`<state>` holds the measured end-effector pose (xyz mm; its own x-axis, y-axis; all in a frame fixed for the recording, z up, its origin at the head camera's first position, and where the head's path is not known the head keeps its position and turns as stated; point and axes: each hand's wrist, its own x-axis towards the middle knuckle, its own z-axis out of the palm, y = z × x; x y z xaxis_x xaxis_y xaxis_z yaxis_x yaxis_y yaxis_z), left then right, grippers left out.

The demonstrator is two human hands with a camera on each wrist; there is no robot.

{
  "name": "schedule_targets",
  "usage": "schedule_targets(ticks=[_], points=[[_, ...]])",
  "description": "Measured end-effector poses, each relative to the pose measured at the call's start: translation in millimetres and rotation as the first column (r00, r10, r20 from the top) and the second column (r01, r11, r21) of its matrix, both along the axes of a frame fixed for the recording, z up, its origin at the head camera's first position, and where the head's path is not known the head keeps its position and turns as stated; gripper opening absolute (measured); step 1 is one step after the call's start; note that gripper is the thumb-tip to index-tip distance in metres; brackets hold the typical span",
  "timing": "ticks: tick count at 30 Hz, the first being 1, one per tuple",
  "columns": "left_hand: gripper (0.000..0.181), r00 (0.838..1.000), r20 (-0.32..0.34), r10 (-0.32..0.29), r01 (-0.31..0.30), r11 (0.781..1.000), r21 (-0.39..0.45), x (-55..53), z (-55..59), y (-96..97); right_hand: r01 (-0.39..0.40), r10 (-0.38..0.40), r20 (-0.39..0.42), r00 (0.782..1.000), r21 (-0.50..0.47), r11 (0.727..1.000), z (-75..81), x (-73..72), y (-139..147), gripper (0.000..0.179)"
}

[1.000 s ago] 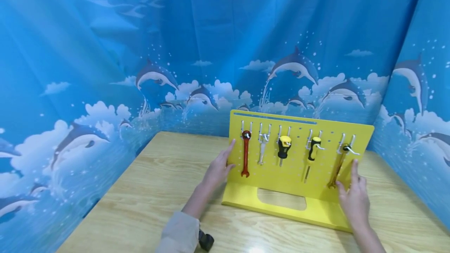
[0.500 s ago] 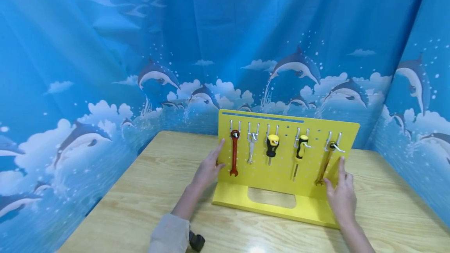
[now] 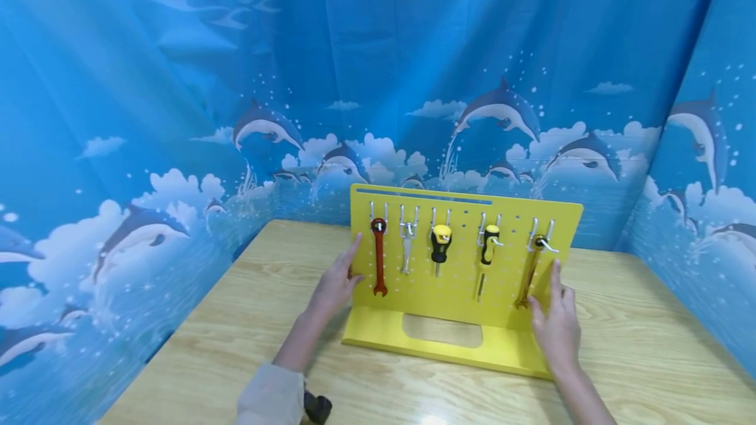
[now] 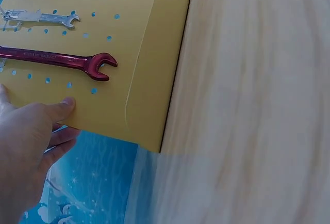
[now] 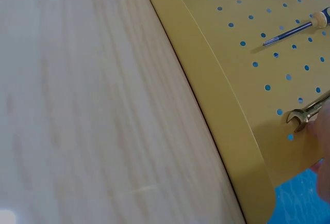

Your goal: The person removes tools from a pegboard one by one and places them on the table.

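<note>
A yellow pegboard stand (image 3: 449, 300) is upright on the table, held between my two hands. At its left edge my left hand (image 3: 332, 286) grips it, thumb (image 4: 63, 109) on the front face and other fingers behind. My right hand (image 3: 558, 332) holds the right edge, its thumb near the lower end of a gold-coloured wrench (image 3: 529, 274). Also hanging on metal hooks are a red wrench (image 3: 380, 261), a small silver wrench (image 3: 407, 253), a stubby screwdriver (image 3: 440, 248) and a longer yellow-and-black screwdriver (image 3: 489, 248). In the right wrist view, most of my right hand is out of frame.
The wood-grain table (image 3: 236, 320) extends around the stand. Behind it and at the sides hangs a blue curtain (image 3: 378, 84) printed with dolphins and clouds. A black device (image 3: 317, 406) sits at my left wrist, by the light sleeve (image 3: 272, 395).
The pegboard stand has slid to the left across the table, both hands moving along with it. The tools still hang on their hooks, and both hands keep their hold on the edges.
</note>
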<state>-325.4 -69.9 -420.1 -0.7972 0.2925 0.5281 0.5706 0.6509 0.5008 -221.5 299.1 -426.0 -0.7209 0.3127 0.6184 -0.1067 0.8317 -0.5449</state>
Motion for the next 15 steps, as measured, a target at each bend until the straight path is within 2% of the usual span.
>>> schedule_targets(ticks=[10, 15], points=[[0.095, 1.000, 0.006, 0.018, -0.018, 1.000, 0.009, 1.1, 0.6, -17.6, -0.013, 0.013, -0.019, 1.000, 0.022, 1.000, -2.1, -7.0, -15.0, 0.089], [0.093, 0.999, -0.003, 0.032, -0.032, 0.999, -0.014, 1.3, 1.3, -25.6, -0.026, 0.027, -0.043, 0.999, 0.023, 0.999, -3.0, -10.7, -22.0, 0.088]])
